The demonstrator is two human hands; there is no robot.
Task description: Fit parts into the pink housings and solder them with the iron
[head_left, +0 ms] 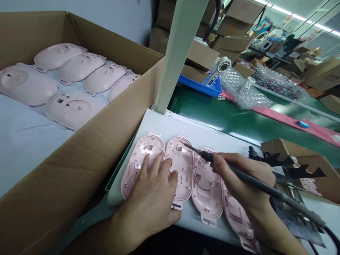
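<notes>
Several pale pink plastic housing shells lie in a row on the white work surface, their hollow insides facing up. My left hand [156,191] rests with fingers spread across the leftmost shell [130,173] and the second shell [183,166]. In my right hand [244,177] is a soldering iron [239,173], held like a pen. Its thin tip is over the upper part of the second shell, near a small post; whether it touches cannot be made out. Under and beside my right hand lie a third shell [207,191] and a fourth shell [236,216], partly covered.
At left, a large cardboard box [111,138] holds several pink shells [71,108] on white sheeting. A metal post [177,53] rises behind the work surface. To the right are a small carton [321,163] and a black rack [287,166]. A blue tray [212,90] sits on the green belt [193,106].
</notes>
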